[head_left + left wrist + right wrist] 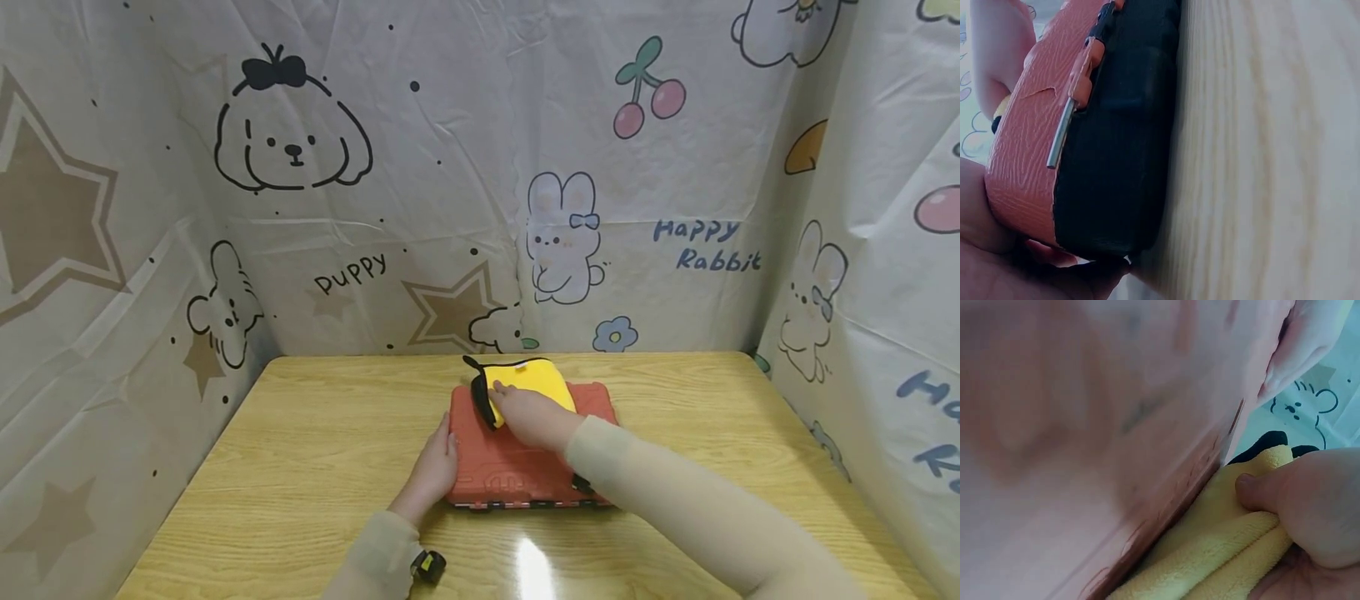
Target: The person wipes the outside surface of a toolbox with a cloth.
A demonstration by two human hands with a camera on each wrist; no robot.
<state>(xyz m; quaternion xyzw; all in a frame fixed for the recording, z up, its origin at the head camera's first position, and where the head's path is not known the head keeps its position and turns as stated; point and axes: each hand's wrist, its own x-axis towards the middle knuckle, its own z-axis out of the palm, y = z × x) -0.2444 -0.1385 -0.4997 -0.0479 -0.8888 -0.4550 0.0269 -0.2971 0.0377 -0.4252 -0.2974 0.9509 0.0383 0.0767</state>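
A red case (502, 467) with a black lower half lies flat on the table. In the left wrist view, the textured red lid (1029, 144) and the metal hinge pin (1060, 140) on its side show up close. My left hand (437, 465) grips the case's left side, its fingers around the corner. On top lies a yellow cloth (536, 379) with black edging and a small black loop. My right hand (534, 417) holds this cloth against the lid. The right wrist view shows the thumb pressing into the folded fabric (1210, 544); some fingers are hidden behind it.
The wooden table (322, 433) extends around the case on both sides. White printed sheets (450, 167) hang behind it and along its sides. A small black device (429, 567) sits at the left wrist.
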